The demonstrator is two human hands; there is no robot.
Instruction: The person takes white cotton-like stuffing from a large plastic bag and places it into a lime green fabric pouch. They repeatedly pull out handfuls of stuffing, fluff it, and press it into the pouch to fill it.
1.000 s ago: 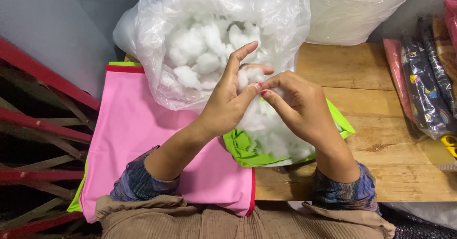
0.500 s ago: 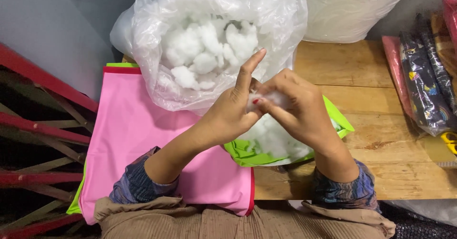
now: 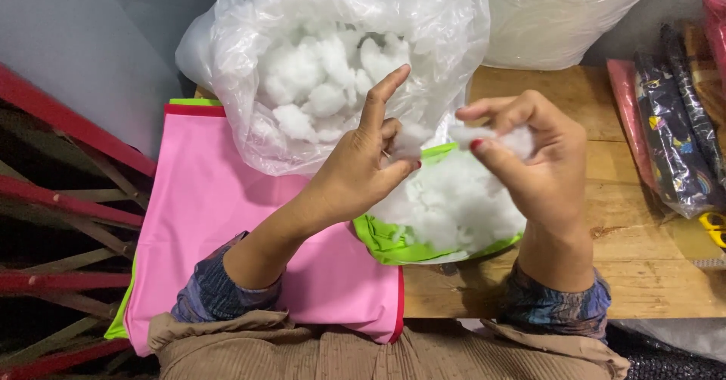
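Left hand (image 3: 363, 172) and right hand (image 3: 533, 161) — held apart — each pinch white stuffing (image 3: 454, 198) above the green cover (image 3: 386, 240).

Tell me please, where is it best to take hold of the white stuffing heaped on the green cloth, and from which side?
Probably from above, at the raised top of the white stuffing. It lies as a loose, soft mound on the green cloth, open upward, so a pinch of the fingers can pull off a tuft. The left hand and the right hand already pinch a small tuft above it.
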